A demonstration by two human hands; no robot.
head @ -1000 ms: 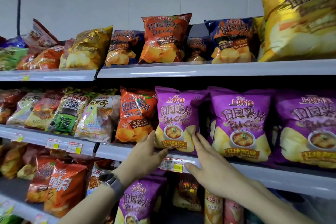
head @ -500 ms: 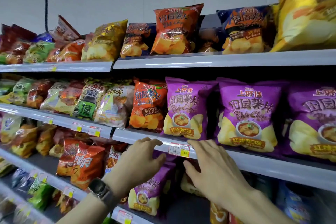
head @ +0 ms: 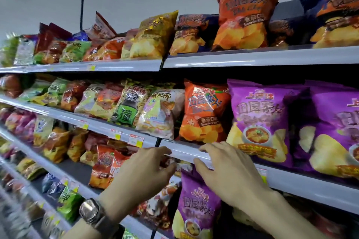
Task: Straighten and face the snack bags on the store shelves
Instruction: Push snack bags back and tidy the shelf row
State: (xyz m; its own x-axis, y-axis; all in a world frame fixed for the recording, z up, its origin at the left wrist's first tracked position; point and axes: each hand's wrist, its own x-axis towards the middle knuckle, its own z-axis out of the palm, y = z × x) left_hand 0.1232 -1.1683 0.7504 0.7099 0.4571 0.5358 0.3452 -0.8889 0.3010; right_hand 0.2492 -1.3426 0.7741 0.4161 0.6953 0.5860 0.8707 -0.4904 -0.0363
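Nearest: left hand (head: 141, 172), steel wristwatch (head: 91, 210) on its wrist, and right hand (head: 229, 172), both loose, fingers spread, grasping nothing, fingertips at the smooth white shelf edge (head: 184, 151). Below: glossy purple chip bag (head: 198, 207), upright, puffed. On the shelf above the hands: crinkled orange chip bag (head: 204, 112), upright beside pillow-shaped purple bag (head: 258, 120). Farthest: top-shelf orange bag (head: 244, 17), leaning back.

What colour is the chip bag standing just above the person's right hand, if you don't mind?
Purple chip bag, with yellow chips pictured; seen in the head view.
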